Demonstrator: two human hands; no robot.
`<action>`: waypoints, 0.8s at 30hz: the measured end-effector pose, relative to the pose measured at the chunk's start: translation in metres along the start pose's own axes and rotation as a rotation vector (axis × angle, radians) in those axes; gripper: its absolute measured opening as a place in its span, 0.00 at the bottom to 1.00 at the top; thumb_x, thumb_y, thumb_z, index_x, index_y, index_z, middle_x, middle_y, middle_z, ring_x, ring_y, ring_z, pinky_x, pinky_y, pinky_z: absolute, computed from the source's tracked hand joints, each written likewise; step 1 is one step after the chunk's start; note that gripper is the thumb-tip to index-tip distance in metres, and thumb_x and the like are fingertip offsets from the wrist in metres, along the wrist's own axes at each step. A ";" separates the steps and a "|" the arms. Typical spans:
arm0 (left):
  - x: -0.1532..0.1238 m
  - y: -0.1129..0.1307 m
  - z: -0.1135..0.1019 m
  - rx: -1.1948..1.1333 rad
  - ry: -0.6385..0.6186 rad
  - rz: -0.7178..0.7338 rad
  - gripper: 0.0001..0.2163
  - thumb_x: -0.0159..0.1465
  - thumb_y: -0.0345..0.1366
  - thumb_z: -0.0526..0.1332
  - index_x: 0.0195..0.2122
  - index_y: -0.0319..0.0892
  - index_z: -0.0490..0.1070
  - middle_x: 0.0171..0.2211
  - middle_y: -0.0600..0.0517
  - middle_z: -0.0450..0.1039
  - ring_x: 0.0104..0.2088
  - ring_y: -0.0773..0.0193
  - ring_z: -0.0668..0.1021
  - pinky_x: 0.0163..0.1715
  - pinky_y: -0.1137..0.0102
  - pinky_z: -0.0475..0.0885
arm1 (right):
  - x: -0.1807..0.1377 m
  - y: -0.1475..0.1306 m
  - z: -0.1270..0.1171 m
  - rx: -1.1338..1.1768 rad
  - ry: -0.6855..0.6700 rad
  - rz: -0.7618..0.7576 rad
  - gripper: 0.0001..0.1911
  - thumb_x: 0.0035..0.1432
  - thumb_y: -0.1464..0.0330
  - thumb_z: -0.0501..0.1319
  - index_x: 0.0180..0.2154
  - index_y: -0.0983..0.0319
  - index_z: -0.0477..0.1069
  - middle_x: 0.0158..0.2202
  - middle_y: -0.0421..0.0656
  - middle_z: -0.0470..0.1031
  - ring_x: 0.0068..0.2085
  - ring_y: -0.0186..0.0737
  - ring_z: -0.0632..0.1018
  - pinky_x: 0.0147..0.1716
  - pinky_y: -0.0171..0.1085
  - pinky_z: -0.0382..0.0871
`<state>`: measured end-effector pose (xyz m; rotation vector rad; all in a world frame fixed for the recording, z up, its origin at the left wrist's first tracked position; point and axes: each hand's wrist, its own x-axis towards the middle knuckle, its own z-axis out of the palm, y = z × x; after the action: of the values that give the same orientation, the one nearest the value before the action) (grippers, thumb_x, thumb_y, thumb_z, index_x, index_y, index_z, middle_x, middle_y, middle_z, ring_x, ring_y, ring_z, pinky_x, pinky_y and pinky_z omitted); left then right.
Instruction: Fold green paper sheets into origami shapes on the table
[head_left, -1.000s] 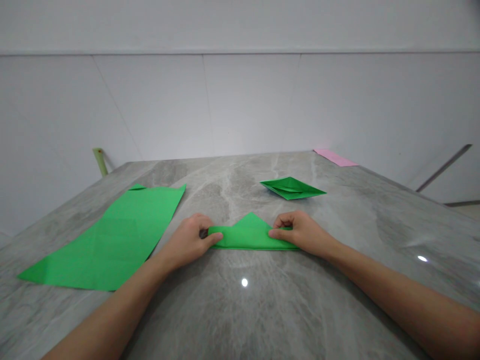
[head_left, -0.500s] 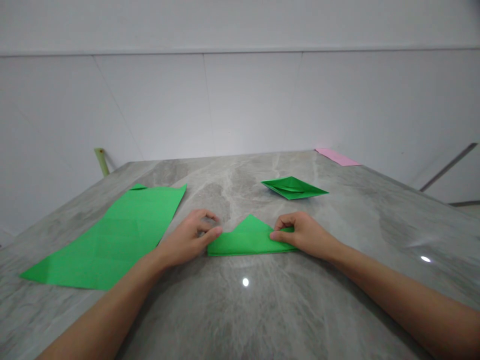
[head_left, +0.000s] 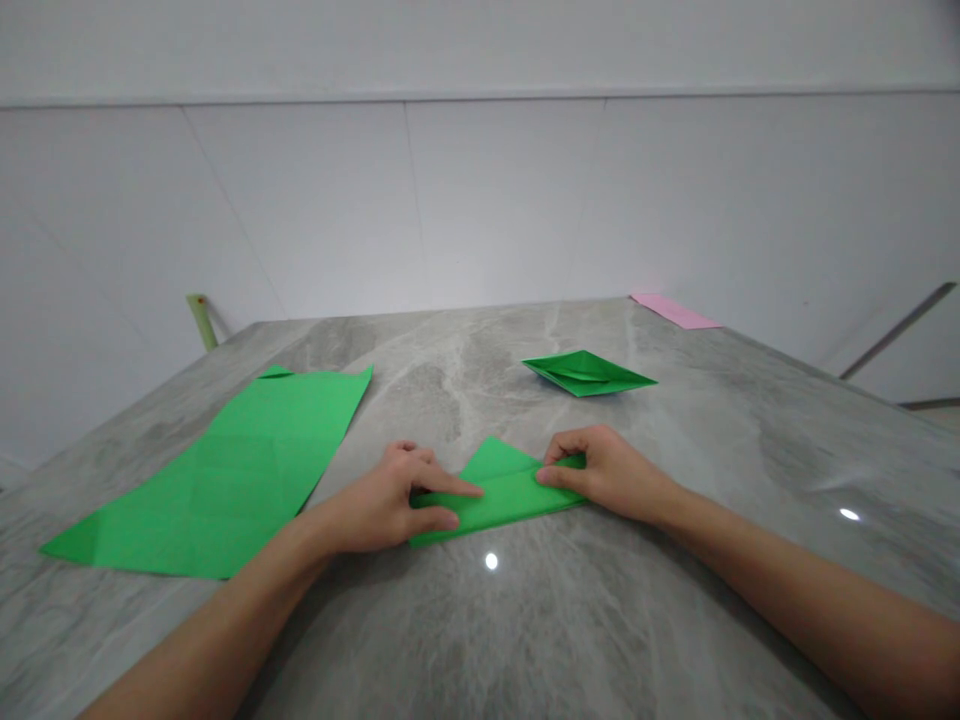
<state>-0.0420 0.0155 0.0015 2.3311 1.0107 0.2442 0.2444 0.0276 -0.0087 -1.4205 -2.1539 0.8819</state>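
Note:
A folded green paper (head_left: 501,492) lies in front of me as a flat band, with a pointed triangle rising from its far edge. Its left end is tilted toward me. My right hand (head_left: 611,473) pinches the right end between thumb and fingers. On the left end rests my left hand (head_left: 405,500), its index finger stretched across the band and its thumb apart along the near edge; its other fingers are curled back. Part of the paper's left end is hidden under that hand. Beyond my right hand sits a green folded paper boat (head_left: 589,375), touched by neither hand.
A large creased green sheet (head_left: 217,490) spreads to the left, beside my left forearm. Pink paper (head_left: 675,311) lies at the far right edge of the grey marbled table (head_left: 480,640). A white wall (head_left: 495,210) stands behind.
My left hand has come onto the paper's left end, index finger now extended over it. That end has swung toward me. My right hand keeps its pinch.

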 end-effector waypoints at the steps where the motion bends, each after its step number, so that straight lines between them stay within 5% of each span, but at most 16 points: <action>1: 0.000 0.000 0.000 0.004 -0.031 0.014 0.13 0.64 0.42 0.65 0.50 0.56 0.77 0.33 0.56 0.77 0.39 0.61 0.73 0.56 0.56 0.52 | 0.000 0.000 0.000 -0.006 0.001 0.003 0.09 0.54 0.63 0.65 0.27 0.62 0.76 0.24 0.39 0.75 0.28 0.36 0.71 0.28 0.36 0.58; 8: -0.001 -0.002 -0.001 0.039 -0.070 0.039 0.12 0.69 0.37 0.59 0.50 0.56 0.77 0.33 0.55 0.74 0.39 0.62 0.72 0.56 0.56 0.51 | 0.001 0.000 0.001 -0.045 0.002 -0.002 0.09 0.55 0.63 0.64 0.28 0.62 0.77 0.26 0.39 0.76 0.29 0.37 0.72 0.29 0.36 0.58; 24: -0.002 0.003 -0.005 0.102 -0.109 0.047 0.12 0.65 0.38 0.65 0.49 0.58 0.78 0.30 0.55 0.71 0.38 0.61 0.70 0.55 0.55 0.52 | 0.001 -0.001 0.001 -0.118 0.010 -0.003 0.09 0.56 0.63 0.64 0.29 0.61 0.77 0.25 0.38 0.75 0.28 0.37 0.72 0.29 0.36 0.57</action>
<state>-0.0429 0.0147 0.0070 2.4331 0.9353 0.0843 0.2428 0.0276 -0.0092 -1.4736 -2.2323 0.7559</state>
